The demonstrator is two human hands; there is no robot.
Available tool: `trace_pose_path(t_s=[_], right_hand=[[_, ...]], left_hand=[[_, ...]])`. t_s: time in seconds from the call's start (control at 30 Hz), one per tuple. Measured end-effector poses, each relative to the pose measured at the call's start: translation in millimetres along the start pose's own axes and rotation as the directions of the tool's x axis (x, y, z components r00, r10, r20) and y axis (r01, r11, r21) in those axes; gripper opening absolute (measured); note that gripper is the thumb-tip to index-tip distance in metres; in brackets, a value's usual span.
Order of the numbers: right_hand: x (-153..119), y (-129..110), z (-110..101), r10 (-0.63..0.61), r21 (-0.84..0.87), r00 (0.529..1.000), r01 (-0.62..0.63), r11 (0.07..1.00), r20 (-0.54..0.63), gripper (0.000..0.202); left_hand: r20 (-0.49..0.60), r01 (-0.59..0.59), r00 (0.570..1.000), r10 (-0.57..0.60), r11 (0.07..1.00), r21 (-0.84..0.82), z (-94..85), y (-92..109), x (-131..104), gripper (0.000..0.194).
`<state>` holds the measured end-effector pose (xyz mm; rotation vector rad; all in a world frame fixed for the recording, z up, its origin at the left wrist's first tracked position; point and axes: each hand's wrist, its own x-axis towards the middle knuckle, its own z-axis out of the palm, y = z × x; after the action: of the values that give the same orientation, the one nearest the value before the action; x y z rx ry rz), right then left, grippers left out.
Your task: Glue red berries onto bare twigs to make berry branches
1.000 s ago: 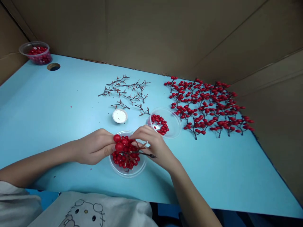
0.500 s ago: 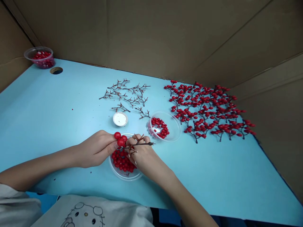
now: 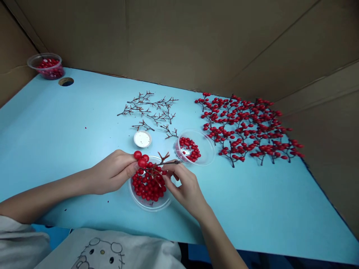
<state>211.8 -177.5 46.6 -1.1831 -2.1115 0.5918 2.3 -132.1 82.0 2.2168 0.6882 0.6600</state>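
Your twig (image 3: pixel 168 163) is above the bowl (image 3: pixel 161 205) of loose berries (image 3: pixel 148 188), pinched at its berry end between the thumb and fingers of your left hand (image 3: pixel 117 172) at nine o'clock, its bare stem end pointing to three. At four o'clock your right hand (image 3: pixel 185 186) has thumb and finger curled close beside the twig's forks, though I cannot tell whether they pinch a berry. From the bowl, you have a white dish (image 3: pixel 142 139) at eleven, bare twigs (image 3: pixel 131 109) at twelve, and a clear tub (image 3: pixel 206 149) and berry branches (image 3: pixel 238 144) at two.
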Motion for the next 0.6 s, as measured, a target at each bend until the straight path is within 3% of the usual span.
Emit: trace_pose_path(t_s=[0.27,0.43,0.6], right_hand=[[-2.3,-3.3,4.0,0.136,0.059,0.987,-0.131,0.99,-0.087,0.017],[-5.3,-2.7,4.6,0.229,0.221,0.973,-0.216,0.951,-0.035,0.011],[-3.5,-8.8,-8.9,0.236,0.371,0.928,-0.118,0.921,-0.29,0.006]], left_hand=[[0.016,0.033,0.999,-0.034,0.998,0.057,-0.3,-0.6,0.9,0.031],[-0.016,-0.016,1.0,0.018,0.992,0.125,-0.2,-0.4,1.4,0.031],[-0.025,-0.097,0.994,0.108,0.953,0.285,4.5,-4.0,-0.5,0.027]])
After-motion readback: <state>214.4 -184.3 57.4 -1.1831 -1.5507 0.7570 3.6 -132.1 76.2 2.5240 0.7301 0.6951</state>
